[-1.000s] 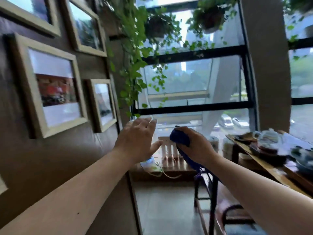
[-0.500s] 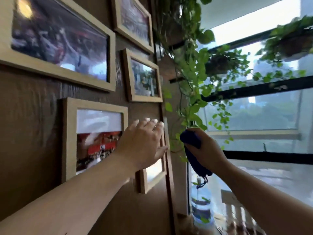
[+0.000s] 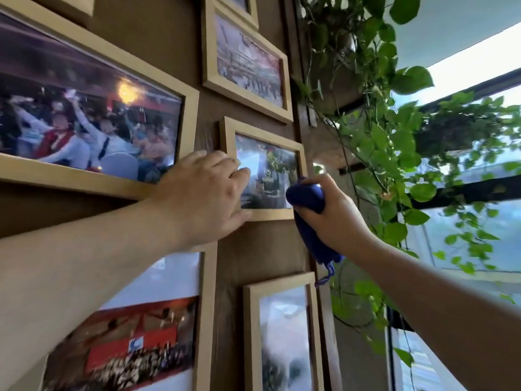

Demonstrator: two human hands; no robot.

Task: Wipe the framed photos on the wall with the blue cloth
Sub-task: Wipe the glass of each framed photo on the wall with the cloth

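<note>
Several light wooden framed photos hang on a brown wall. My left hand (image 3: 208, 193) lies flat on the left side of a small middle frame (image 3: 267, 214), fingers spread over its glass and lower corner. My right hand (image 3: 332, 213) grips a bunched blue cloth (image 3: 306, 198) at that frame's lower right corner; the cloth's tail hangs down below my fist. A large crowd photo (image 3: 93, 119) hangs to the left, another frame (image 3: 248, 63) above, and two frames, one with a red-banner photo (image 3: 146, 328) and a narrow one (image 3: 284, 334), below.
Trailing green vine leaves (image 3: 375, 142) hang just right of the frames, by the wall's edge. Beyond them is a large window with dark bars (image 3: 465, 190) and a hanging planter (image 3: 451, 136).
The view has swung up and left from the window toward the wall. Both hands rose to the small middle frame; the left hand now rests on it and the cloth reaches its corner.
</note>
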